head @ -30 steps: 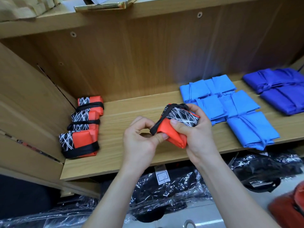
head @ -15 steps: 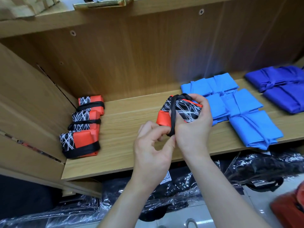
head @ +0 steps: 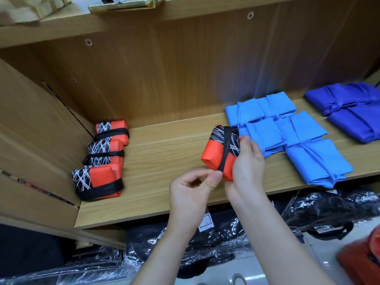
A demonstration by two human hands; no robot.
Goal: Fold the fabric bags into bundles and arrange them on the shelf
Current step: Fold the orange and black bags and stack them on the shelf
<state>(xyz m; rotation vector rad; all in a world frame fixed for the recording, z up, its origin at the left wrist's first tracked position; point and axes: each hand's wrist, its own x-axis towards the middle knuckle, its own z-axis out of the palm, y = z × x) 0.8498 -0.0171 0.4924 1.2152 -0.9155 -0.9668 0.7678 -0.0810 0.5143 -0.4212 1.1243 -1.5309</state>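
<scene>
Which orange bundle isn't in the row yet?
The bundle in the right hand; the other three lie in a row on the shelf.

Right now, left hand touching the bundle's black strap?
Touching. Head view: left hand pinches the black strap at the lower edge of the orange bundle.

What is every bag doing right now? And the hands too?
held orange bundle: folded, above the shelf.
black strap: wrapped round that bundle.
right hand: grips the bundle.
left hand: pinches the strap's lower end.
three orange bundles: strapped, lined up on the shelf.
light blue bags: folded flat, overlapping.
dark blue bags: folded, tied.
</scene>
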